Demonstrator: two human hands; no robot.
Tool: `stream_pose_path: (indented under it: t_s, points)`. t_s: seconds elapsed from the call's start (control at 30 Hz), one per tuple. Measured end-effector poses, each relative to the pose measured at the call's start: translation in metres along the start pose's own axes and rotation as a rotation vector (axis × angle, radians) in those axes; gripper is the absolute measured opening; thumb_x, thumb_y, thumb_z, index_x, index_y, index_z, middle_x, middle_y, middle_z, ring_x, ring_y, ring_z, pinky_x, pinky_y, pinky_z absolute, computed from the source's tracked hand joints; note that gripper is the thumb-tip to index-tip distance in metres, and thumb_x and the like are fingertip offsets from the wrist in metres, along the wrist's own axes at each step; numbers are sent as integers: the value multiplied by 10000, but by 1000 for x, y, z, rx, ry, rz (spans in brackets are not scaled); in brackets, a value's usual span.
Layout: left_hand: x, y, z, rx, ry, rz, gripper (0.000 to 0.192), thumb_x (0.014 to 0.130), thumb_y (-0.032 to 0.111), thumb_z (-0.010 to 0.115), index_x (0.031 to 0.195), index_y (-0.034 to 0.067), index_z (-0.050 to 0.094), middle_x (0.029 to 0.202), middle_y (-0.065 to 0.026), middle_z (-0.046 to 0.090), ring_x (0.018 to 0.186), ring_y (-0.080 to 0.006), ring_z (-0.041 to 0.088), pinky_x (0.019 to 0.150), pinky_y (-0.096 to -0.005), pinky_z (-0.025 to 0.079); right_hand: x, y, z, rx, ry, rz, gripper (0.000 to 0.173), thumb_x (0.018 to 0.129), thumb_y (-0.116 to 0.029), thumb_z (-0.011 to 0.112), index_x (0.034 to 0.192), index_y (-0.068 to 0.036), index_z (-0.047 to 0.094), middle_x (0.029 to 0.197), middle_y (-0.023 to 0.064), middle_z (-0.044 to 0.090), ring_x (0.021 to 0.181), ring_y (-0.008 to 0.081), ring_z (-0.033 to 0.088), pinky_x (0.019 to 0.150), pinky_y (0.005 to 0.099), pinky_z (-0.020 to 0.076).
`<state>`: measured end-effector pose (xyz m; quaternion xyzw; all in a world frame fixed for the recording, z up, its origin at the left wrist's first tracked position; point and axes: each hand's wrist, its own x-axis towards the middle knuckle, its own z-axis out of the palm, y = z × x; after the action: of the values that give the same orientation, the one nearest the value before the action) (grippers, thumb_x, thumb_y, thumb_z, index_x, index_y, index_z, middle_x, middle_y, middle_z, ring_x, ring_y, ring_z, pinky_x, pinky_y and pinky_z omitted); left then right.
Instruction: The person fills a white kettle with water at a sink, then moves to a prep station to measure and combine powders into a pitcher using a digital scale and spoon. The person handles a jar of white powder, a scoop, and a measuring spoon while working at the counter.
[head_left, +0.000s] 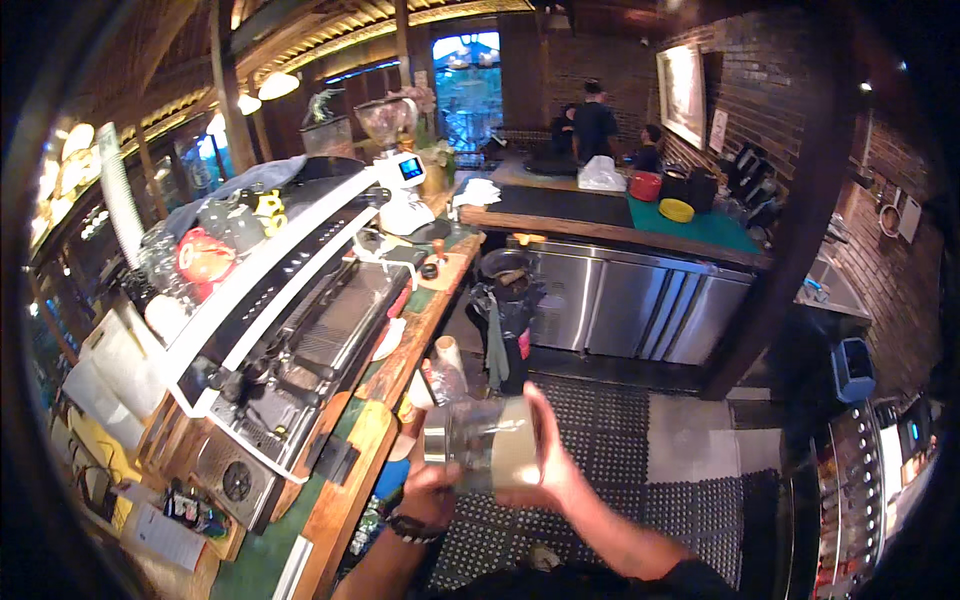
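In front of me, both hands hold a clear jar (474, 435) on its side, with pale beige contents at its right end. My left hand (431, 484), with a dark band on its wrist, grips the left end beside a shiny metallic part that may be a lid. My right hand (553, 461) wraps around the right end, its thumb pointing up. Just beyond the jar, a pale cardboard-like tube (448, 349) and some clear plastic stand by the counter. Blur hides the finer details of the jar's left end.
A white-framed espresso machine (285, 300) fills the wooden counter (375, 427) at left, a coffee grinder (397, 172) beyond it. Ahead are a black-lined bin (506, 315) and steel undercounter fridges (622, 292). Black rubber mats (600, 420) cover the floor. People (594, 124) are in the background.
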<state>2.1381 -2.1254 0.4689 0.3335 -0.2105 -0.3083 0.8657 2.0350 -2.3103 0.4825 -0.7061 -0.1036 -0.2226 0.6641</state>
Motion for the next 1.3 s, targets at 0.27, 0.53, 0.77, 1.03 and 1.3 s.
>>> stream_pose_path:
  t_s: [0.27, 0.53, 0.77, 1.03, 1.3]
  points:
    - [23, 53, 90, 192, -6, 328, 1069, 691, 127, 815, 1615, 10, 289, 1456, -176, 580, 1295, -306, 624, 1104, -453, 531, 73, -51, -22, 151, -142, -140, 1548, 605, -252, 1035, 1727, -54, -13, 1712, 181, 326, 1573, 290, 339, 1303, 440, 236]
    - [39, 71, 109, 592, 15, 895, 1294, 668, 349, 922, 1641, -35, 160, 1494, -219, 419, 1379, -352, 472, 1182, -510, 399, 136, -101, -34, 273, -166, -356, 1483, 685, -816, 731, 1729, -116, -57, 1816, 135, -3, 1666, 316, 59, 1321, 505, 128]
    - [43, 93, 113, 1037, 134, 1228, 1359, 603, 540, 902, 1592, -95, 219, 1452, -259, 357, 1380, -388, 389, 1188, -534, 333, 174, -122, -9, 444, -349, -318, 1128, 912, -922, 168, 1731, -195, -107, 1820, 79, -76, 1670, 247, -36, 1336, 447, 16]
    - [41, 131, 111, 908, 3, 1274, 1339, 567, 430, 914, 1589, -103, 232, 1495, -219, 318, 1408, -349, 399, 1232, -499, 303, 193, -135, -25, 677, -361, -325, 1120, 859, -984, 63, 1734, -301, -84, 1808, 60, -183, 1652, 338, -176, 1302, 551, -87]
    - [14, 241, 129, 1394, -262, 1188, 1334, 507, 480, 923, 1568, -99, 359, 1521, -198, 419, 1421, -324, 443, 1238, -445, 301, 180, -147, -2, 549, -376, -439, 1105, 863, -987, 111, 1720, -333, -131, 1786, 65, -263, 1643, 393, -177, 1300, 597, -68]
